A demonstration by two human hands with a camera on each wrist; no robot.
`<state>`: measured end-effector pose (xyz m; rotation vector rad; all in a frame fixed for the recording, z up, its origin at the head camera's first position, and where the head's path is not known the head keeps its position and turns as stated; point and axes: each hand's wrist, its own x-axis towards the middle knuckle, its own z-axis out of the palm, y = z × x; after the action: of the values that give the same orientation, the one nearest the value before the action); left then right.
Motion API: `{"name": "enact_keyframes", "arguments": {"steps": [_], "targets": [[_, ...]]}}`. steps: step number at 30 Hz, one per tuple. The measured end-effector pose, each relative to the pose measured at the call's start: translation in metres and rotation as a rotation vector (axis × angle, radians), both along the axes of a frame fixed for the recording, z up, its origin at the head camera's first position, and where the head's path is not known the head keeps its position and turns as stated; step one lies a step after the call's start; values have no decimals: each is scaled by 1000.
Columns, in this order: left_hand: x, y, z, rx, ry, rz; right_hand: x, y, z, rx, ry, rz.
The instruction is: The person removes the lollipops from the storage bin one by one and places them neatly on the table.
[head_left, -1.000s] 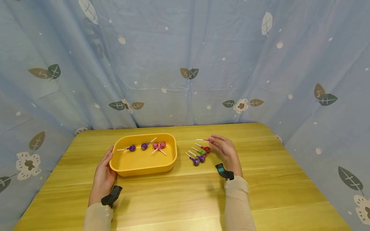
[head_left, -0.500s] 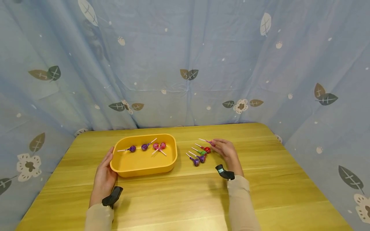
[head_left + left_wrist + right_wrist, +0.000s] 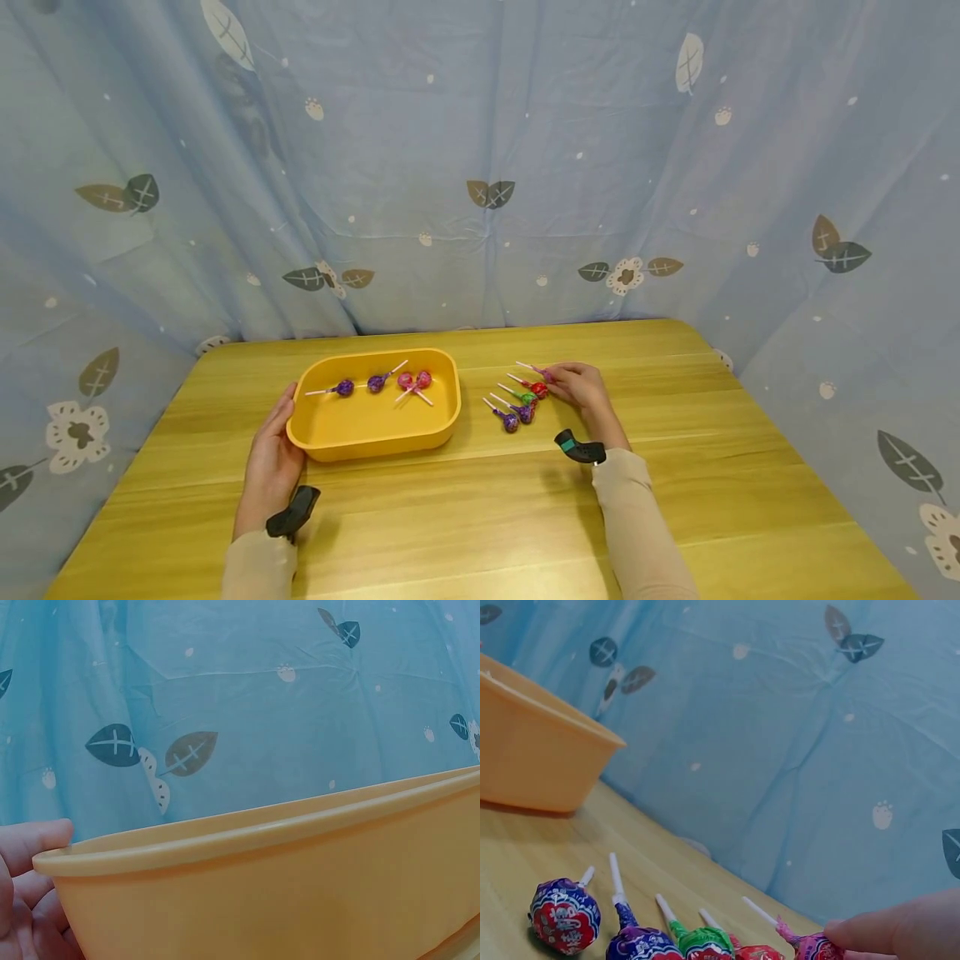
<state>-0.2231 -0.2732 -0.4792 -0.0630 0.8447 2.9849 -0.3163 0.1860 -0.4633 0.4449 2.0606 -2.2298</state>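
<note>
My left hand (image 3: 272,467) rests against the left end of a yellow plastic tray (image 3: 375,450), its fingers (image 3: 34,838) along the outside wall by the rim. At the right, my right hand (image 3: 587,393) pinches the head of a pink-wrapped lollipop (image 3: 817,947), whose white stick points left. Beside it on the table, a red lollipop (image 3: 538,389), a green lollipop (image 3: 527,398) and purple lollipops (image 3: 511,422) lie in a slanting row, sticks to the upper left. Inside the tray are two purple lollipops (image 3: 345,387) and two pink lollipops (image 3: 423,379) with crossed sticks.
The wooden table (image 3: 450,525) has a light wood grain. Behind it and at both sides hangs a blue curtain (image 3: 487,125) with a leaf and flower print. A strip of table separates the tray from the loose lollipops.
My right hand has come slightly nearer with the pink lollipop, down beside the red one. The lollipop's stick has tilted. My left hand stays at the tray.
</note>
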Motion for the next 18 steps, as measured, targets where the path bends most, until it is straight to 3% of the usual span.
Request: {"name": "enact_keyframes", "arguments": {"steps": [18], "targets": [[0,0,0,-3,-1,3,1,-9,-1,264,40,-2]]}}
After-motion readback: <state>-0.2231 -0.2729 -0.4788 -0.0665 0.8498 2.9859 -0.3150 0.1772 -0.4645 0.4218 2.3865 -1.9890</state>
